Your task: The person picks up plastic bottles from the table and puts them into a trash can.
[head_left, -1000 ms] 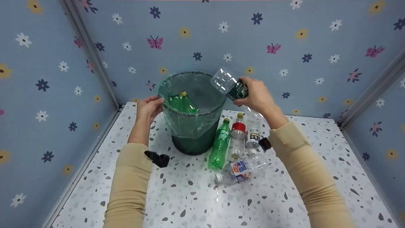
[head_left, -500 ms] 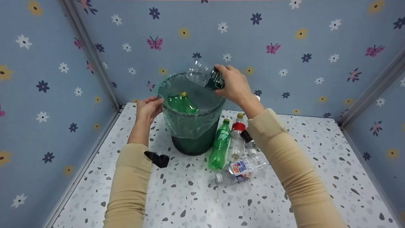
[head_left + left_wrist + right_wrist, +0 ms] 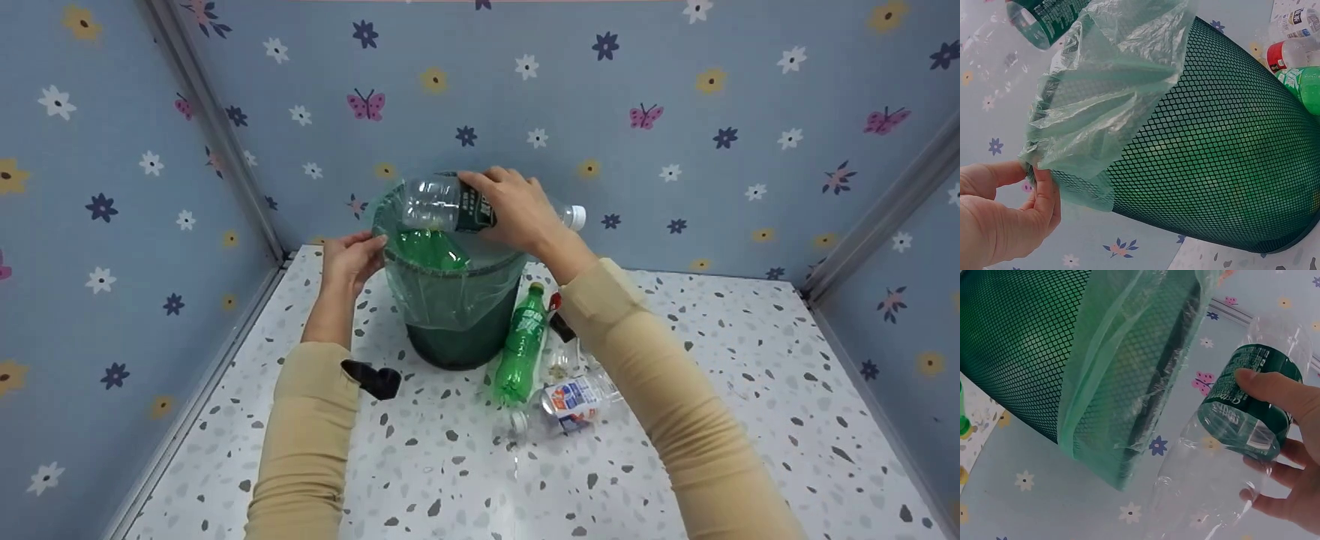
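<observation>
Gripping a clear bottle (image 3: pixel 450 205) (dark green label) over the lined mesh bin (image 3: pixel 457 315), the right hand (image 3: pixel 514 210) hovers; the left hand (image 3: pixel 352 259) pinches the bin's rim.

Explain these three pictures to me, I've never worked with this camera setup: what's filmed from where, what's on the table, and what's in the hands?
No machine here: a person works with two bare hands, wearing three cameras. The wide picture comes from the head, looking down over both arms. The other two come from the wrists, close up and tilted.

On the speckled table stands a green mesh bin lined with a thin green bag. One green bottle already lies inside it.

The left hand pinches the bin's rim and the bag's edge. The right hand grips a clear bottle with a dark green label, held sideways over the bin's mouth; the right wrist view shows the fingers around the label.

Beside the bin lie a green soda bottle and a clear bottle with a colourful label. More bottles sit behind the right sleeve, mostly hidden.
</observation>
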`<state>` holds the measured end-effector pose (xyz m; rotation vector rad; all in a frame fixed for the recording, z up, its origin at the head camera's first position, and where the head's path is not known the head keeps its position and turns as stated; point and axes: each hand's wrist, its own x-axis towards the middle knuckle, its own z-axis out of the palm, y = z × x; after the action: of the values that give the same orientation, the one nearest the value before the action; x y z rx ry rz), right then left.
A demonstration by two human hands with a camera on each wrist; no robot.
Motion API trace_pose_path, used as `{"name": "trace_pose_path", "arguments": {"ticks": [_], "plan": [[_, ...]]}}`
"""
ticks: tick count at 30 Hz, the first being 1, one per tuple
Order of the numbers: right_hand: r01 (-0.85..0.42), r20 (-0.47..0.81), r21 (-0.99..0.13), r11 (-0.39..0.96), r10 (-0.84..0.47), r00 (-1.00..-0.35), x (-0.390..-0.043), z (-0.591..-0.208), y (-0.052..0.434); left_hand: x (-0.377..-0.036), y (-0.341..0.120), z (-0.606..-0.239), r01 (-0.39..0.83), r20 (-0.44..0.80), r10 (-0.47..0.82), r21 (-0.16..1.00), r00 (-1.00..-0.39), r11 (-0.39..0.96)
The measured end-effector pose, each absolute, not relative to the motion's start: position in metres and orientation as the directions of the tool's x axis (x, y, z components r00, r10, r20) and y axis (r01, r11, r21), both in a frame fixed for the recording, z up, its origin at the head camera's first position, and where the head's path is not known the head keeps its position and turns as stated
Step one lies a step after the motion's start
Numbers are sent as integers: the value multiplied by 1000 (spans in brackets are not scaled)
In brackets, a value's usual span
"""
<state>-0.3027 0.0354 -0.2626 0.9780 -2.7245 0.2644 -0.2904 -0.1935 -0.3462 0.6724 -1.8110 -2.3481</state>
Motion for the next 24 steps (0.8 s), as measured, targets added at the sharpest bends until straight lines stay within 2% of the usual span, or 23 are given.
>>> {"name": "trace_pose_path", "arguments": {"ticks": [14,19,24], "plan": [[-710,179,-2,704,-699,-693,-308,-281,35,-291,-193,-347,-192,-286,-333,938,-899,-289],[-709,173,7,706,-699,-694,-309,-284,35,-290,-193,-346,-187,-276,-333,943,-902,-276],[-674,162,22,739,-668,-727,-310,-286,35,-289,-193,-346,-188,-278,-324,941,-904,-283]]}}
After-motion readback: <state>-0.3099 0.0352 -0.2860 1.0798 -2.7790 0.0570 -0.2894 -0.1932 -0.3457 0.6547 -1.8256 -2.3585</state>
